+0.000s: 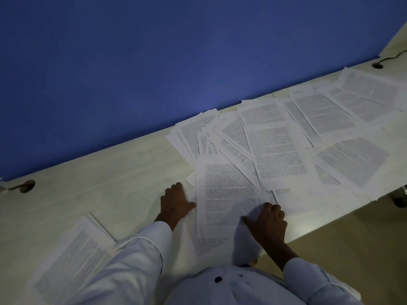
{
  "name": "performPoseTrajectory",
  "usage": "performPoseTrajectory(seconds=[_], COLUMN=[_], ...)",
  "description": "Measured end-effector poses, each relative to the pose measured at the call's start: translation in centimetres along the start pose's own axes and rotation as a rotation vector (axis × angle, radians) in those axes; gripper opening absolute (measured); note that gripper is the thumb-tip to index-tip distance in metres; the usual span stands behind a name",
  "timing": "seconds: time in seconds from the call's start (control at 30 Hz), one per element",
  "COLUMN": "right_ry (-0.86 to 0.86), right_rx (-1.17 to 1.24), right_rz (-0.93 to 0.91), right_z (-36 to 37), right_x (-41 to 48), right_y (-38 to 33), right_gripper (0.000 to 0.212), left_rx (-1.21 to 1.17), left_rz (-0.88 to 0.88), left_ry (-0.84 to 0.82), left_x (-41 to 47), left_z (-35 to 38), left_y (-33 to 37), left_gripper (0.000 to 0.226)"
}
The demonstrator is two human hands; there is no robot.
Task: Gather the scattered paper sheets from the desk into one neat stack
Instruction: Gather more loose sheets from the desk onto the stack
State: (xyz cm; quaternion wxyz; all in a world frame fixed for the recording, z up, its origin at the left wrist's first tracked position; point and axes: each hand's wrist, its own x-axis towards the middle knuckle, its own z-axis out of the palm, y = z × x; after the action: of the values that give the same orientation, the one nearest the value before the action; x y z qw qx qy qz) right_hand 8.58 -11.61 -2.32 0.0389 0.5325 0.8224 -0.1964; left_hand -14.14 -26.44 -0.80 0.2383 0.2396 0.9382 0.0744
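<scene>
1. Right hand (269,221): fingers (273,209) curled and pinching the bowed-up right edge of the near pile (226,194), thumb on the paper.
2. Left hand (176,203): fingers curled against the pile's left edge, touching it. I can't tell if they actually grip a sheet.
3. The near pile sits between both hands at the front of the surface (110,172), its sheets overlapping and skewed.
4. Behind it I see loose sheets (275,150) fanned out and overlapping, running right along the surface.
5. A separate pair of sheets (72,256) lies front left, well apart from the pile.
6. White sleeves (141,249) on both arms; blue wall (154,51) behind the surface.
</scene>
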Motion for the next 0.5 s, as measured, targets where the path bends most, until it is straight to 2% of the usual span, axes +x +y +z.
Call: performPoseTrajectory(seconds=[0.27,0.33,0.43,0.5], right_ry=[-0.003,-0.008,-0.015,-0.021], right_rx=[-0.032,-0.039,-0.019,0.017], right_rz=[-0.064,-0.082,-0.097,-0.104], right_z=[0.2,0.4,0.5,0.5], right_x=[-0.6,-1.1,-1.6,-1.8], right_y=[-0.2,-0.2,-0.1,0.2], right_gripper=[0.076,0.073,0.066,0.059], left_rx=[-0.049,-0.133,-0.362,-0.451], left_rz=[0.003,0.006,-0.031,-0.048], left_ry=[-0.133,-0.185,-0.212,-0.193], left_x=[-0.4,-0.3,-0.4,-0.9], left_z=[-0.5,-0.8,-1.1,-1.3], left_y=[0.3,0.1,0.2,0.4], left_gripper=[0.061,0.059,0.042,0.044])
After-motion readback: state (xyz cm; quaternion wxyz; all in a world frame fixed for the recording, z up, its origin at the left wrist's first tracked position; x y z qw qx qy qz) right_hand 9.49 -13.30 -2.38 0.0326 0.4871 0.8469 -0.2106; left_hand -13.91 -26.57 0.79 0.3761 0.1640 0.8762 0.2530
